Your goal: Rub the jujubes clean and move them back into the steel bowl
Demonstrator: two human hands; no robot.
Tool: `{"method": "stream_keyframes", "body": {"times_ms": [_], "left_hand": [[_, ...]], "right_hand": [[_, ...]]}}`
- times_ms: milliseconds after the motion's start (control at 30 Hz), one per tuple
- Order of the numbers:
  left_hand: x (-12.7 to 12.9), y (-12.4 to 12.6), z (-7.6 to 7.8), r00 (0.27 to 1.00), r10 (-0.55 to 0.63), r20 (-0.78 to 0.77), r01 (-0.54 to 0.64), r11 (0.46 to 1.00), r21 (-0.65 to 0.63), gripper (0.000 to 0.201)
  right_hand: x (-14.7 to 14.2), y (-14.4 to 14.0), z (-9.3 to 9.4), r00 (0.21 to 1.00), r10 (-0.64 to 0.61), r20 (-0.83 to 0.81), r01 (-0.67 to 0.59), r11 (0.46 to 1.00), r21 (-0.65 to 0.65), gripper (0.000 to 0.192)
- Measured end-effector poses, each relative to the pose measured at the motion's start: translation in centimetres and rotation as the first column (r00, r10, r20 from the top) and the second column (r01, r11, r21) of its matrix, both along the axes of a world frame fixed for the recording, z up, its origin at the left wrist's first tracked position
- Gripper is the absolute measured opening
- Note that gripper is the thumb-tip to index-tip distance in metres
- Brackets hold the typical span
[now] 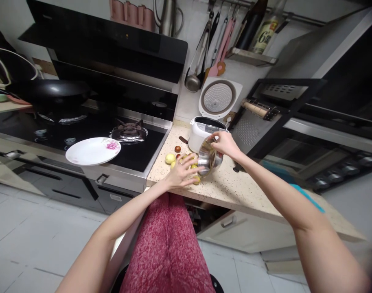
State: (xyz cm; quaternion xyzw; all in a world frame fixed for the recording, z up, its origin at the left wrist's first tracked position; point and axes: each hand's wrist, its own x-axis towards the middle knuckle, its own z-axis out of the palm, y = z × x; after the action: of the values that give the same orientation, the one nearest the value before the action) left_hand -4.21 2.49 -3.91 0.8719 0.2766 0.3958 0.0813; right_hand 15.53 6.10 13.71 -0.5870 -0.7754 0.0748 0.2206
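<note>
My right hand grips the rim of a small steel bowl and holds it tipped on its side over the speckled counter. Several small yellow-green and reddish-brown fruits lie on the counter by the bowl's mouth. My left hand rests flat with spread fingers among the fruits, just left of the bowl; one fruit lies under its fingertips. Whether fruit remains inside the bowl is hidden.
A white rice cooker with its lid up stands right behind the bowl. A flowered white plate sits on the black gas stove to the left, a black wok beyond. A dark rack stands at right; utensils hang above.
</note>
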Motion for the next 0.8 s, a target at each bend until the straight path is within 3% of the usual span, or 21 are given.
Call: {"method": "stream_keyframes", "body": {"times_ms": [67,133,267,400,800], "left_hand": [[0.4,-0.5,0.4,0.968,-0.211,-0.136,0.214,0.977,0.002,0.035],[0.7,-0.9,0.7,0.936,-0.272,-0.224,0.270,0.962,-0.037,0.025],[0.9,-0.8,0.7,0.948,-0.219,-0.230,0.201,0.975,-0.099,0.023],[0.9,0.0,-0.1,0.983,-0.112,-0.147,0.104,0.993,-0.059,0.022],[0.5,0.3,-0.5,0.968,0.151,-0.203,-0.146,0.989,0.039,0.023]], "right_hand": [[0.6,-0.4,-0.1,1.000,-0.017,-0.020,0.017,1.000,-0.006,0.034],[1.5,-0.8,-0.1,0.998,-0.037,-0.044,0.036,0.999,-0.010,0.035],[4.6,-1.5,-0.5,0.986,-0.040,-0.159,0.038,0.999,-0.013,0.039],[8.0,-2.5,-1.7,0.932,-0.079,-0.354,0.038,0.992,-0.121,0.043],[12.7,-8.6,-7.9,0.735,-0.201,-0.648,0.057,0.970,-0.237,0.063]]}}
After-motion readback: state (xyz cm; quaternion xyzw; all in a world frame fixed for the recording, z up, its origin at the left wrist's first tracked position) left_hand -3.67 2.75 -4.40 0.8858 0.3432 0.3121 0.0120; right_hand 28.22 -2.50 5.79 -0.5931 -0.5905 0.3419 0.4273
